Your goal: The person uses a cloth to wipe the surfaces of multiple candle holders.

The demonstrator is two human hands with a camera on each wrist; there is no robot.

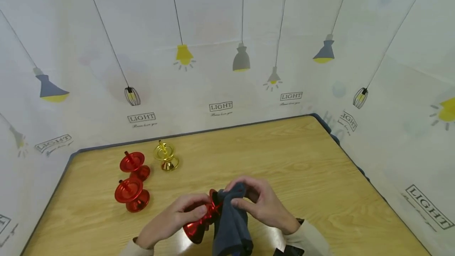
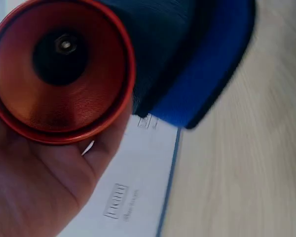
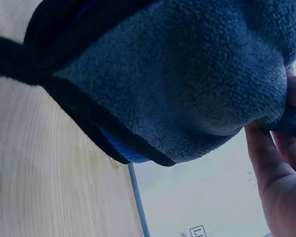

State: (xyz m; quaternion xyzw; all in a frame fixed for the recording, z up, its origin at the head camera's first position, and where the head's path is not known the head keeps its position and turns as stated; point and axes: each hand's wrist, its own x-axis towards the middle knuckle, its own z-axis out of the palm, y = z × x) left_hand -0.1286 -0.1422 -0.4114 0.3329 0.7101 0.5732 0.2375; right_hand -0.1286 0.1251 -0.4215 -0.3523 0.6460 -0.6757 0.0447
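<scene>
My left hand [image 1: 175, 217] grips a shiny red candle holder [image 1: 195, 230] by its middle, tilted with its flared base toward me. The left wrist view looks into the hollow base [image 2: 96, 103], where a small nut [image 2: 66, 45] sits at the centre. With thumb and fingers, my right hand [image 1: 266, 205] pinches a grey-blue cloth [image 1: 231, 226] against the holder's upper end, which the cloth partly hides. Dark edging and a bright blue underside [image 2: 212, 64] show on the cloth. In the right wrist view, its fuzzy folds [image 3: 187, 74] hang from the fingers [image 3: 271, 168].
Two more red candle holders [image 1: 136, 200] [image 1: 140, 172] stand upright at the left of the wooden table [image 1: 284, 149]. Beside them, farther back, is a gold one [image 1: 170, 164]. A white patterned sheet [image 1: 199, 86] rises behind the table's dark edge.
</scene>
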